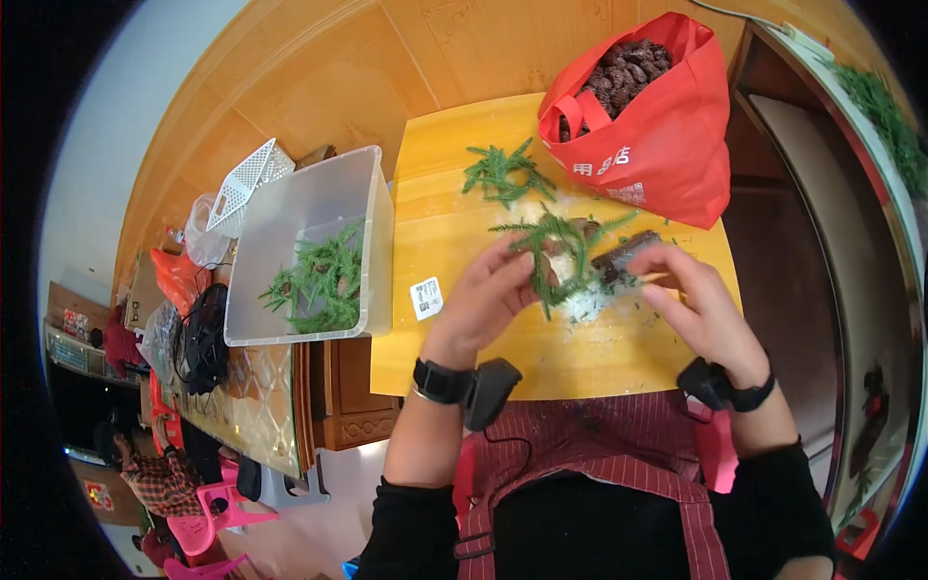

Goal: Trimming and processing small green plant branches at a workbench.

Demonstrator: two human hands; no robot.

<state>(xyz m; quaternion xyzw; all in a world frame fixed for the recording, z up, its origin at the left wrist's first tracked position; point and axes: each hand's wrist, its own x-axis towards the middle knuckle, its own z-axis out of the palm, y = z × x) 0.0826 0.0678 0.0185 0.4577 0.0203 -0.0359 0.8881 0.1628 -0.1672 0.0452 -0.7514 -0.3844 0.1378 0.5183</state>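
Note:
My left hand [496, 290] is closed around the near side of a small ring of green pine sprigs [549, 242], held above the yellow table. A brown pine cone [586, 227] shows at the ring's far side. To the right, my right hand [691, 295] has its thumb and fingers drawn together; what they hold, if anything, is too small to make out. Just beyond those fingers lies a dark brown, rough piece [623, 253]. White flakes and green scraps [585, 306] are scattered under both hands. A second green sprig ring [506, 174] lies farther back on the table.
A red bag [667, 135] full of dark pine cones [626, 75] stands at the back right. Left of the yellow table [425, 222], a clear plastic bin [377, 242] holds several green sprig pieces [324, 280]. A white label card [425, 299] lies near the table's left edge.

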